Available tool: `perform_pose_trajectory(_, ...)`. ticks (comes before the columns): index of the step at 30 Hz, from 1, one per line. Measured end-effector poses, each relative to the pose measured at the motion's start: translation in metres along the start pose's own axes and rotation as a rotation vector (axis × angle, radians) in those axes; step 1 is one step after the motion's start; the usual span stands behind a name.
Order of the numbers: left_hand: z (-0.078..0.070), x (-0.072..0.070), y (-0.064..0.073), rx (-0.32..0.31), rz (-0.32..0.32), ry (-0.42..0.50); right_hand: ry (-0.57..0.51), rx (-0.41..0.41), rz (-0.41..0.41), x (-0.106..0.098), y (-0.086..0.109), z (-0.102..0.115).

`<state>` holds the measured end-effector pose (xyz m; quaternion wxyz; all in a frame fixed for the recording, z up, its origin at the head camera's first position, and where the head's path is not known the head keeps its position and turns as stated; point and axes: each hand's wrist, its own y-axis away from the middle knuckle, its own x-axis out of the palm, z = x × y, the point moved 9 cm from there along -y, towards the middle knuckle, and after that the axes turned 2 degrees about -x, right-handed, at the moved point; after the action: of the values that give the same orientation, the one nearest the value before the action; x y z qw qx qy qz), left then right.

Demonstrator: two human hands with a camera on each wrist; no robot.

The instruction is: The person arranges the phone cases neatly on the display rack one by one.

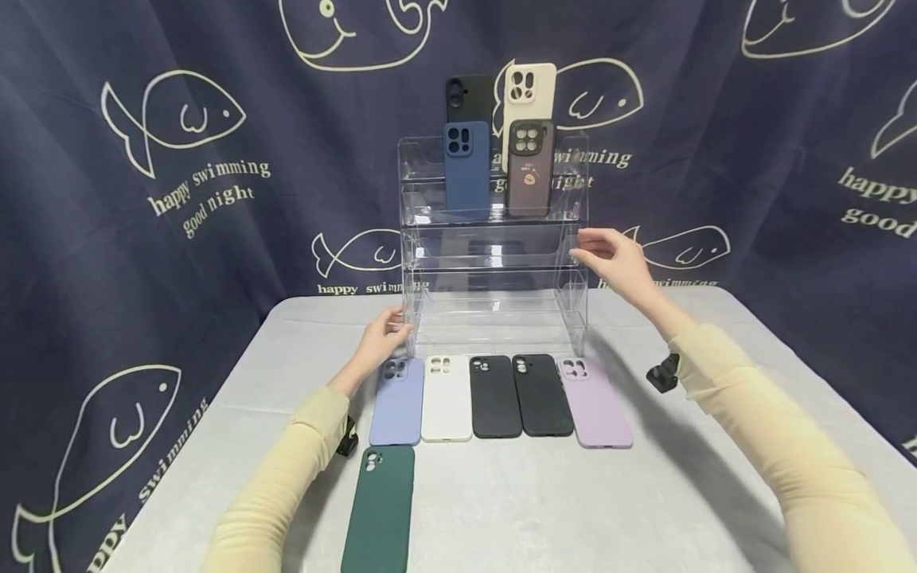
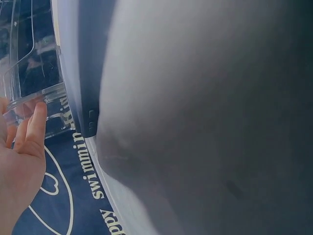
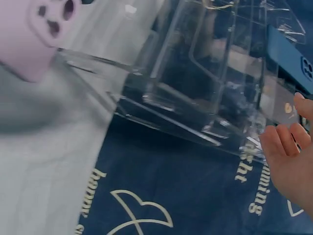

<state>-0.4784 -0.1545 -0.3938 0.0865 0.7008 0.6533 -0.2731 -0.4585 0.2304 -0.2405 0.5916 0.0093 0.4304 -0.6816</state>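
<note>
The clear stand (image 1: pixel 497 320) sits on the table (image 1: pixel 501 509) between the two hands, and the step in hand looks like steadying it or setting it straight. To do that well, going from the left, the left hand (image 1: pixel 378 341) should stay low as a gentle anchor, taking care not to nudge the lavender-blue phone case (image 1: pixel 396 410) just below it or the green phone case (image 1: pixel 380 509) farther toward the person. Between the hands, the white phone case (image 1: pixel 447 406) and two black phone cases (image 1: pixel 496 402) lie close to the foot of the stand, so sliding it toward the person would probably disturb them. Above the level of both hands, the blue phone case (image 1: pixel 467 179) and the brown phone case (image 1: pixel 530 187) stand upright in the rack with two more behind them; that height makes it top-heavy, so even, light pressure from both sides seems best. The purple phone case (image 1: pixel 597 410) lies below the right hand (image 1: pixel 622 261). As for the hands, the left has loosely bent, parted fingers touching the stand's lower left edge. The right, higher up, has its thumb and fingers spread with a gap between them, the fingertips seemingly resting against the right side panel.
</note>
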Motion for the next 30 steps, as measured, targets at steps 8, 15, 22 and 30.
perform_pose_trajectory(8,-0.002,0.002,0.000,-0.014,0.000,0.006,-0.021,0.040,-0.026,-0.002,0.026,-0.029)
perform_pose_trajectory(15,-0.002,0.000,0.001,-0.011,-0.009,0.035,-0.029,0.047,0.031,0.010,0.044,-0.047)
perform_pose_trajectory(22,-0.002,-0.003,0.000,-0.009,-0.008,0.042,-0.061,0.032,0.148,0.031,0.057,-0.057)
perform_pose_trajectory(30,-0.005,0.000,0.002,-0.008,-0.004,0.033,-0.045,0.030,0.180,0.044,0.071,-0.070)
